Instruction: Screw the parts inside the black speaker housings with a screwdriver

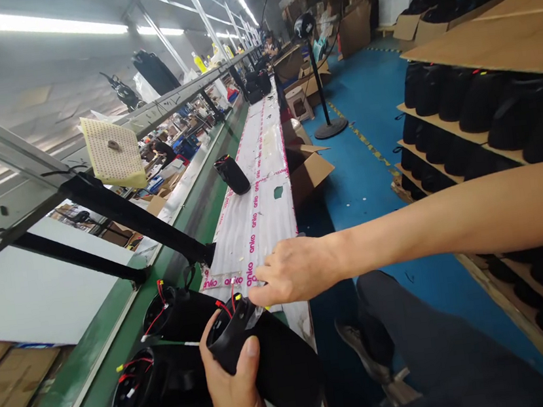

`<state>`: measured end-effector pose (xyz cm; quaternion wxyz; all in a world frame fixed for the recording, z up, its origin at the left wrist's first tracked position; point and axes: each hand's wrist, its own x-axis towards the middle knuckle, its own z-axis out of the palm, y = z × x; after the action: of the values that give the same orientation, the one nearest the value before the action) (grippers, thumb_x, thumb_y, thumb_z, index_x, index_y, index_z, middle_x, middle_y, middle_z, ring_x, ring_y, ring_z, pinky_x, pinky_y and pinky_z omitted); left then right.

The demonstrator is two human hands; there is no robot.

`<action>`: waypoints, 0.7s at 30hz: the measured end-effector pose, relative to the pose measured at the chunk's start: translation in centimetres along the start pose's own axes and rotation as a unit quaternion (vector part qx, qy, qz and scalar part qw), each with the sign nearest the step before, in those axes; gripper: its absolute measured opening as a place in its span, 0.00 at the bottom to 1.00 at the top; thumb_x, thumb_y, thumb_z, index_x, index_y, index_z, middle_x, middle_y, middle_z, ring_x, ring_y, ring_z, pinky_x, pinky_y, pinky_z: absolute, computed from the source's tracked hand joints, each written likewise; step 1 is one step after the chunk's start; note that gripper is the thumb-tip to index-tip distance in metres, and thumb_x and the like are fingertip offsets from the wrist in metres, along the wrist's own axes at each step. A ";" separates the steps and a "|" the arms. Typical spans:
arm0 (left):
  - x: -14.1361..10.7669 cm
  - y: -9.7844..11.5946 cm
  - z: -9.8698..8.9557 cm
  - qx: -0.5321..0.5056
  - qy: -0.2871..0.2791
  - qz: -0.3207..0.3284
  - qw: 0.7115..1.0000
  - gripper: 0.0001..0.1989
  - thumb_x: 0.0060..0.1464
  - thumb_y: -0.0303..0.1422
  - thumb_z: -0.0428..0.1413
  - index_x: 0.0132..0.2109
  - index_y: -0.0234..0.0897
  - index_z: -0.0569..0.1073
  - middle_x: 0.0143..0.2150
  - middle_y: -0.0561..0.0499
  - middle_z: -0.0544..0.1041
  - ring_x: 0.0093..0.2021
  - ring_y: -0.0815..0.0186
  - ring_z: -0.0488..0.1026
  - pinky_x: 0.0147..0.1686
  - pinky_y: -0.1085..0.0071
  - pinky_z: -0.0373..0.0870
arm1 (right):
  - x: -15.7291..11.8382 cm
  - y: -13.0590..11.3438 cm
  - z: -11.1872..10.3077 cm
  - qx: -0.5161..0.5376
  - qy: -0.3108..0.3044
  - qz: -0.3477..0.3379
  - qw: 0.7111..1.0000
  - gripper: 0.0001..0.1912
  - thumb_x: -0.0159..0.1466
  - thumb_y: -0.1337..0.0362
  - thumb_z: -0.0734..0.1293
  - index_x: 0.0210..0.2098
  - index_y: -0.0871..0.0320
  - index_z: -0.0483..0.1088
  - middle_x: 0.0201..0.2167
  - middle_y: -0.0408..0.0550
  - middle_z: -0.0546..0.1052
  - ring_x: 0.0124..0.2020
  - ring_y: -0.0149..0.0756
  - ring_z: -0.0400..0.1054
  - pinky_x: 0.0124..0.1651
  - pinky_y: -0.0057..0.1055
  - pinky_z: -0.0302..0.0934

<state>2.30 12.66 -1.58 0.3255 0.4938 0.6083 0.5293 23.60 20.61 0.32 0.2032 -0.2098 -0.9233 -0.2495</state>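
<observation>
My left hand (236,379) is wrapped round a black cylindrical speaker housing (285,360), tilted with its open end toward the upper left. Red wires with red and yellow connectors (229,303) stick out of that opening. At the rim, my right hand (292,270) is closed with its fingers curled down; whatever they hold is hidden. Left of my hands, several similar black housings (181,313) lie with their open ends and red wires facing left. Farther up the bench, another black housing (232,174) stands by itself.
The bench (228,252) is covered in white sheeting with pink print, beside a green conveyor strip (189,223). A dark post (139,219) slants over it at the left. Right are racks of black housings (476,99), a cardboard box (310,175) and a pedestal fan (318,79).
</observation>
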 end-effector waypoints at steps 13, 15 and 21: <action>-0.4 0.0 0.6 -0.058 0.052 -0.046 0.996 0.44 0.39 0.49 0.69 0.63 0.47 0.69 0.54 0.46 0.77 0.54 0.48 0.74 0.61 0.44 0.63 | -0.5 -1.5 -1.7 0.124 -0.026 0.143 0.982 0.13 0.75 0.55 0.57 0.44 0.59 0.65 0.32 0.45 0.76 0.27 0.33 0.69 0.24 0.33 0.41; -0.5 0.2 0.7 -0.017 0.060 -0.030 0.998 0.42 0.40 0.49 0.69 0.63 0.48 0.69 0.55 0.46 0.77 0.57 0.47 0.73 0.62 0.44 0.62 | -0.3 -2.1 -2.4 0.112 -0.048 0.137 0.983 0.12 0.75 0.57 0.56 0.45 0.59 0.64 0.30 0.45 0.75 0.27 0.35 0.69 0.23 0.33 0.41; -1.0 1.0 1.1 0.046 0.069 0.019 0.996 0.41 0.40 0.50 0.68 0.62 0.46 0.70 0.55 0.45 0.77 0.57 0.46 0.72 0.61 0.44 0.62 | 0.1 -2.5 -3.1 0.041 -0.047 0.067 0.996 0.06 0.69 0.72 0.57 0.43 0.58 0.64 0.29 0.44 0.73 0.25 0.37 0.69 0.21 0.32 0.50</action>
<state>3.86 12.02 -0.98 0.2492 0.4819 0.6437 0.5397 23.18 16.97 1.89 0.1846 -0.2739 -0.9250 -0.1877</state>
